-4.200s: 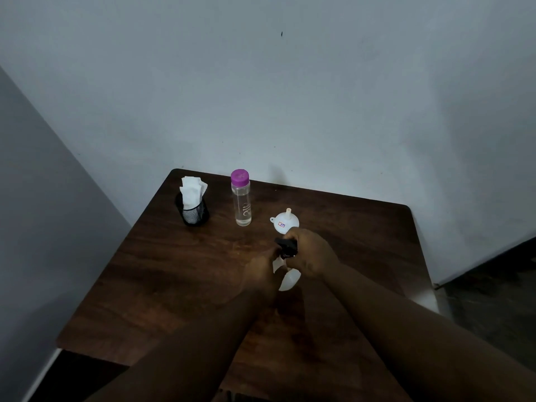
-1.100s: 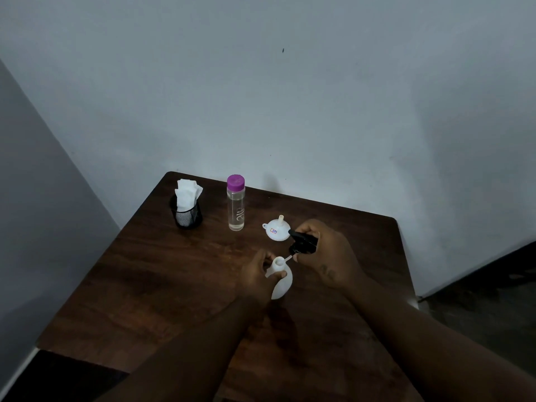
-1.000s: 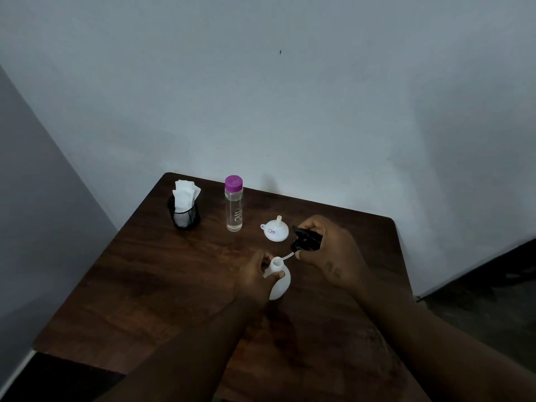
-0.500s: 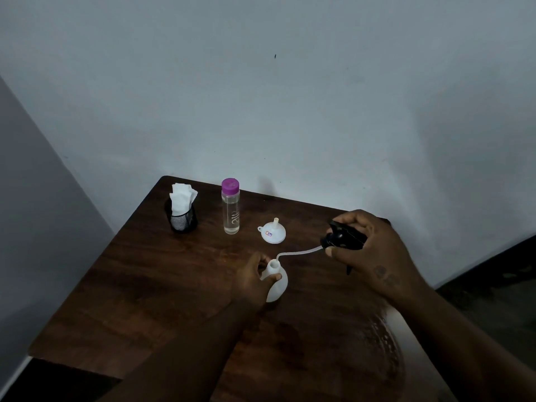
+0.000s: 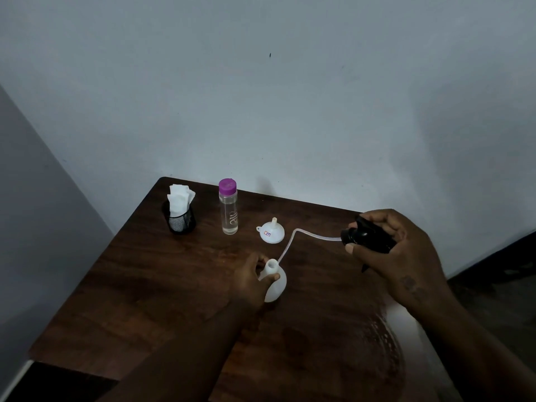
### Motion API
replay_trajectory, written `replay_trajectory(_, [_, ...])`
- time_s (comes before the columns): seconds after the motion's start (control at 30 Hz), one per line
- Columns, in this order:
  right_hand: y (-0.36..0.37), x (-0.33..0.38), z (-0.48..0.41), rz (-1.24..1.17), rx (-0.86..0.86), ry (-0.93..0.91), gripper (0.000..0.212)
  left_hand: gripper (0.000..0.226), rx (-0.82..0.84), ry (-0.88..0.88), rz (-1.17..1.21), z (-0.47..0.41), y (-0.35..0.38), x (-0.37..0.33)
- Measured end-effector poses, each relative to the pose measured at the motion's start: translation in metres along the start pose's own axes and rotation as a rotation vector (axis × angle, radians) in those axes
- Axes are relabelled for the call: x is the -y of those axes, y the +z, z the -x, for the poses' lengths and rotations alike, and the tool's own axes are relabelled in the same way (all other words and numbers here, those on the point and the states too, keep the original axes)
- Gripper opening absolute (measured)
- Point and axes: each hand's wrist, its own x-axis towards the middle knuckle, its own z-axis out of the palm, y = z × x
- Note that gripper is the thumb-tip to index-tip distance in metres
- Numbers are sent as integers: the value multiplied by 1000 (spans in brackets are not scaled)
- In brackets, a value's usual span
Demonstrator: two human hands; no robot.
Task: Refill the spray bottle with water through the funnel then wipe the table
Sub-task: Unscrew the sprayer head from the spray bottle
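Head view. A dark wooden worktop (image 5: 145, 285) stands in a corner against a pale wall (image 5: 290, 111).

The left hand (image 5: 249, 281) grips the white spray bottle (image 5: 277, 285) just below its neck, thumb and fingers curled round it. The bottle stands on the worktop near the centre, tilted slightly, and its mouth is uncapped.

The right hand (image 5: 388, 250) is raised to the right, well apart from the left, with fingers and thumb clamped round the black spray head (image 5: 367, 235). A clear dip tube (image 5: 295, 236) runs leftward from the spray head, bends down and ends at the right side of the bottle's neck. Whether its tip sits inside the mouth cannot be determined.

The white funnel (image 5: 271, 232) lies on the worktop with its wide end down and spout up, beyond the spray bottle and apart from it. It bears a small coloured label.

Left of the funnel a clear water bottle (image 5: 229, 211) stands upright, with its purple cap (image 5: 227, 186) on. It appears full or nearly full.

At the far left corner a black mesh cup (image 5: 179, 221) holds folded white tissues (image 5: 179, 198), standing upright.

A bright patch of glare (image 5: 403, 317) lies on the worktop's right edge, beside the right forearm.
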Motion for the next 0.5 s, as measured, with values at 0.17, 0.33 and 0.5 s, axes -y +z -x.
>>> replay_trajectory(0.17, [-18,-31,-3,-139,-108,133,49,30,-18,24,9,1,0,0])
replay_trajectory(0.33, [-49,-77,-13,-344,-125,305,54,30,-12,26,-1,0,0,0])
replay_trajectory(0.5, [-34,-130,-22,-311,189,498,53,31,-4,19,-16,-1,-1,2])
